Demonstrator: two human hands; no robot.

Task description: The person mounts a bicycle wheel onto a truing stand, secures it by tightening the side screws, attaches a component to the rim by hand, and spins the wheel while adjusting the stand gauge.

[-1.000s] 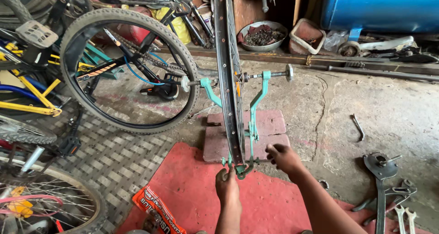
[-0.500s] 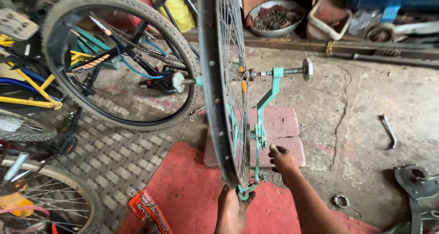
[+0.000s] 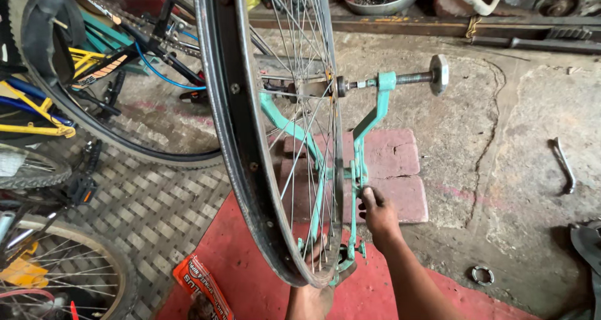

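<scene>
— Wheel [image 3: 263,138] sits upright in the green stand [image 3: 360,163], closer now, hands unmoved?
— Yes. Right hand [image 3: 377,212] still pinches the stand's upright; left hand [image 3: 318,281] stays cupped under the rim, fingers curled around the stand's foot.

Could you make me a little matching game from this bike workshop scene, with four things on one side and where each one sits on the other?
Things:
1. bare wheel rim
2. right hand
3. bent wrench
4. orange packet

Places:
A. on the red mat, left of the wrists
B. alone on the concrete at far right
C. mounted upright in the green stand
D. touching the stand's upright arm, low down

Pairs: 1-C, 2-D, 3-B, 4-A
</scene>
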